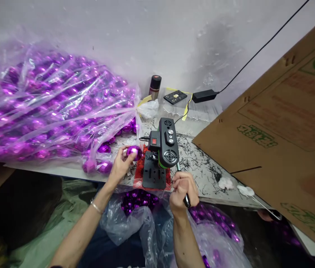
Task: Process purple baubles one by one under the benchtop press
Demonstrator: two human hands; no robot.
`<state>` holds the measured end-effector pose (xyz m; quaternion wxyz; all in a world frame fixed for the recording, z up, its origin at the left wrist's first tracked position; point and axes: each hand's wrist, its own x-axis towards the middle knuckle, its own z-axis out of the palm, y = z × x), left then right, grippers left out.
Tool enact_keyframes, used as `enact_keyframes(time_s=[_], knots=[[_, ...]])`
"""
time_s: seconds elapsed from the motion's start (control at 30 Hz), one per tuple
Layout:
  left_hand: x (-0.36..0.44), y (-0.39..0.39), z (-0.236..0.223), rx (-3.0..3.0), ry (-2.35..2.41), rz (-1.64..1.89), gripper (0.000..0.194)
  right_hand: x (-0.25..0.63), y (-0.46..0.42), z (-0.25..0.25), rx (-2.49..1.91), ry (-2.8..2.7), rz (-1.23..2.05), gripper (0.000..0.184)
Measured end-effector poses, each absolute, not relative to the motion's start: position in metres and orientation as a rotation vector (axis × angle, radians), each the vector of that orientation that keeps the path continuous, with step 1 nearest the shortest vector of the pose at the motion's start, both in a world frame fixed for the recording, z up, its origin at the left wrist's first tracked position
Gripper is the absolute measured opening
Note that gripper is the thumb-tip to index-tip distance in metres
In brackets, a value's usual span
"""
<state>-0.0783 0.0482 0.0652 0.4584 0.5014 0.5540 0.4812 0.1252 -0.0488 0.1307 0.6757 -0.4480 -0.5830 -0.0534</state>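
Observation:
My left hand (pixel 121 163) is closed around a shiny purple faceted ball (pixel 135 152), held just left of a small black machine (pixel 169 143). A red switch shows on the machine's side and a slotted black base plate (pixel 154 173) sits below, over a red mat (pixel 138 175). The fingers of my right hand (pixel 183 190) wrap round a lever (pixel 186 201) with a black grip, at the machine's front right. An open plastic bag (pixel 135 225) with more purple balls (pixel 139 199) lies at my lap.
A large tied clear bag (pixel 48 108) of purple balls fills the left. A cardboard box (pixel 274 137) stands at right. Behind are a spray can (pixel 155 86), a black card-like pad (pixel 175 97) and a power adapter (pixel 204 95). Black shavings litter the tabletop (pixel 199 167).

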Motion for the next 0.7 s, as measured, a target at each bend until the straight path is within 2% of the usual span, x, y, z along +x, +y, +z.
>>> enact_keyframes(time_s=[0.13,0.27,0.47,0.7], knots=[[-0.052,-0.003,0.037,1.293,1.235,1.122,0.067,0.126,-0.047,0.143,-1.025,-1.327,-0.116,0.041],[-0.030,-0.009,0.017,1.535,1.309,1.107,0.061,0.128,-0.048,0.144,-1.008,-1.363,-0.129,0.040],[-0.018,0.003,0.015,2.026,1.331,1.140,0.054,0.128,-0.052,0.141,-1.037,-1.379,-0.129,0.037],[-0.014,0.005,0.019,2.043,1.380,1.147,0.055,0.128,-0.054,0.139,-1.047,-1.391,-0.132,0.036]])
